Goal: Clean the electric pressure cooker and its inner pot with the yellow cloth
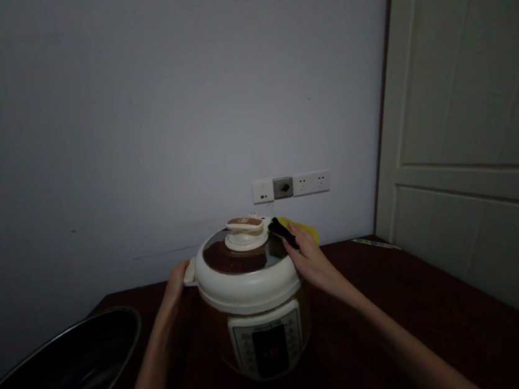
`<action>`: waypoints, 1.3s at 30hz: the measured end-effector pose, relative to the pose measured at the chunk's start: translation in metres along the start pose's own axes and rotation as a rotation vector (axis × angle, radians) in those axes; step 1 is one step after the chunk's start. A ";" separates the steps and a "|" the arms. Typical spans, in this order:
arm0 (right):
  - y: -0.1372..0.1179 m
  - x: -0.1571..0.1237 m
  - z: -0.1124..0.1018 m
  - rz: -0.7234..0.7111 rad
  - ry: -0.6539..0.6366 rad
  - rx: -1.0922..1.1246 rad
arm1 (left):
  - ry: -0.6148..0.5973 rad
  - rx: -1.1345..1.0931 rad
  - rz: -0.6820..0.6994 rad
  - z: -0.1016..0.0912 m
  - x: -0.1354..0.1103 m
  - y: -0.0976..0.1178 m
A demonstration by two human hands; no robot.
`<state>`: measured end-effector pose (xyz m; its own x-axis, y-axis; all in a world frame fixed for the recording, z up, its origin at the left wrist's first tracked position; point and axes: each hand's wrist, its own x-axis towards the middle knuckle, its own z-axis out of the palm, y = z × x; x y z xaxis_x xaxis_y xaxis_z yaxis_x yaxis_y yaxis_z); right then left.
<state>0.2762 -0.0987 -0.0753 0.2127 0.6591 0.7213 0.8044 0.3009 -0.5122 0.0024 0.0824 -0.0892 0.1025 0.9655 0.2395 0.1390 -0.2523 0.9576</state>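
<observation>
- Head view: an electric pressure cooker (pixel 250 286) stands on the dark desk (pixel 359 286), toward six o'clock, lid on.
- Left hand (pixel 178 278) touches the side handle (pixel 190 273) at the cooker's nine o'clock; its fingers are hidden, so how far it closes cannot be told.
- Right hand (pixel 304 253), partly closed, grips a yellow-and-black cloth (pixel 281 228) against the lid at two o'clock.
- Dark basin (pixel 137 324) near, at eight o'clock; wall sockets (pixel 312 183) at one.

One left hand (pixel 178 280) and one right hand (pixel 309 255) made two; there was one cooker (pixel 251 286) with one lid handle (pixel 244 224), one yellow-and-black cloth (pixel 309 231), one dark basin (pixel 102 338), one desk (pixel 371 272), one thin strip (pixel 376 243), one grey wall plate (pixel 282 188) and one door (pixel 469 102).
</observation>
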 end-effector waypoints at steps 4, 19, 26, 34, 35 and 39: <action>-0.028 -0.055 0.018 0.020 0.116 -0.076 | -0.002 -0.031 -0.026 0.001 0.000 -0.001; -0.026 -0.033 0.006 -0.012 0.059 -0.127 | 0.036 0.008 -0.008 -0.001 0.004 -0.005; -0.068 -0.080 0.026 -0.112 0.059 -0.295 | 0.026 0.019 0.014 -0.002 0.007 -0.005; -0.127 -0.034 0.051 -0.514 -0.255 -0.383 | -0.083 -0.050 0.023 -0.005 0.006 -0.012; -0.133 -0.023 0.056 -0.508 -0.271 -0.401 | -0.079 -0.038 0.056 -0.006 0.007 -0.011; -0.146 0.005 0.068 -0.499 -0.321 -0.443 | -0.049 -0.039 0.132 -0.010 0.007 -0.008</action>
<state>0.1224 -0.0923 -0.0286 -0.3554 0.7062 0.6124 0.9257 0.3565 0.1261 -0.0081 0.0913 -0.0932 0.1658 0.9195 0.3564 0.0829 -0.3732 0.9241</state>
